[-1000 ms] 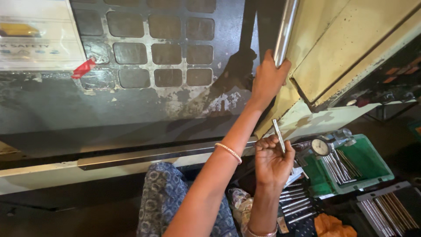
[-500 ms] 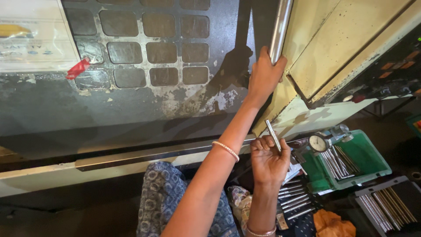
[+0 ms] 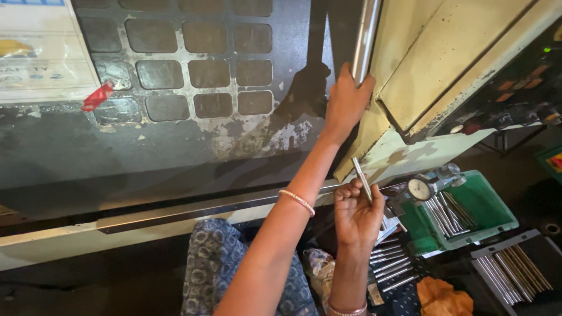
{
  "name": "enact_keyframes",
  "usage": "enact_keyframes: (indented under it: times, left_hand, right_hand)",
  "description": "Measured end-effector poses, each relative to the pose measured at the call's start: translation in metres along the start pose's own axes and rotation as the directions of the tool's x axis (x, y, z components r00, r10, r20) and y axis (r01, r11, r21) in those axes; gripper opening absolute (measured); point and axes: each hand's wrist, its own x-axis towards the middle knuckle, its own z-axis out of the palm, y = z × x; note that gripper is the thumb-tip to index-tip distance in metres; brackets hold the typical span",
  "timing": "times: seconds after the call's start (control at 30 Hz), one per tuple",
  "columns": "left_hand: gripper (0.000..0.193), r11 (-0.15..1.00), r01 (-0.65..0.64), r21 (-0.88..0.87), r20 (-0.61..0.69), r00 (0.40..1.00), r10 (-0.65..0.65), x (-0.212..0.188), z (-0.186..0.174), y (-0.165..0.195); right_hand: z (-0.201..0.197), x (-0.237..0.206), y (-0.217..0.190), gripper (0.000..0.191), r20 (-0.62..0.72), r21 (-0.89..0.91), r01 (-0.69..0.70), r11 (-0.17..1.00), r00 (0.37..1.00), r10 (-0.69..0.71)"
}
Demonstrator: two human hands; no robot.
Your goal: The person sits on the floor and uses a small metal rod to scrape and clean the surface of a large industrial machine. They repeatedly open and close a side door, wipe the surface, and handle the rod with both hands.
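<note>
My left hand is closed around a vertical shiny metal handle bar on the edge of a large grey machine door. The arm reaches up from the bottom and wears a thin bracelet. Lower down, my right hand holds a thin metal rod upright between its fingertips, just below the door's corner. Several similar rods lie under that hand, on my lap.
To the right are a green tray with a dial gauge and several rods, a dark tray of more rods, and an orange cloth. A control panel is at the upper right. The door bears a paper sheet and red tape.
My left hand stays on the handle bar and my right hand keeps the rod. The handle and hands have shifted slightly left in view.
</note>
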Motion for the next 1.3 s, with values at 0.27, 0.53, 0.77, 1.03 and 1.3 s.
enact_keyframes:
  times: [0.27, 0.53, 0.77, 1.03, 1.3]
  left_hand:
    - [0.046, 0.999, -0.025, -0.028, 0.018, 1.0, 0.026, -0.0006, 0.001, -0.0019]
    - [0.048, 0.999, -0.028, -0.039, 0.02, 0.999, 0.029, -0.0017, -0.001, 0.001]
    - [0.043, 1.0, -0.017, -0.023, 0.02, 1.0, 0.017, -0.0037, -0.0028, 0.0043]
    - [0.049, 1.0, -0.024, -0.007, 0.002, 1.0, 0.024, -0.0023, -0.0018, 0.0021]
    - [0.051, 0.998, -0.036, -0.043, 0.01, 0.999, 0.036, -0.0004, -0.0009, -0.0018]
  right_hand:
    - [-0.0018, -0.0015, -0.002, 0.024, 0.047, 0.011, -0.044, 0.999, 0.998, 0.043]
    - [0.0043, -0.0045, -0.0025, 0.026, 0.014, -0.001, -0.045, 0.999, 0.999, 0.045]
    - [0.0006, -0.0056, -0.0041, 0.026, 0.027, 0.054, -0.08, 0.995, 0.997, 0.079]
    - [0.0028, -0.0078, -0.0051, 0.025, 0.023, 0.04, -0.072, 0.997, 0.997, 0.071]
    - [-0.0037, -0.0052, -0.0046, 0.026, 0.055, 0.026, -0.107, 0.994, 0.993, 0.106]
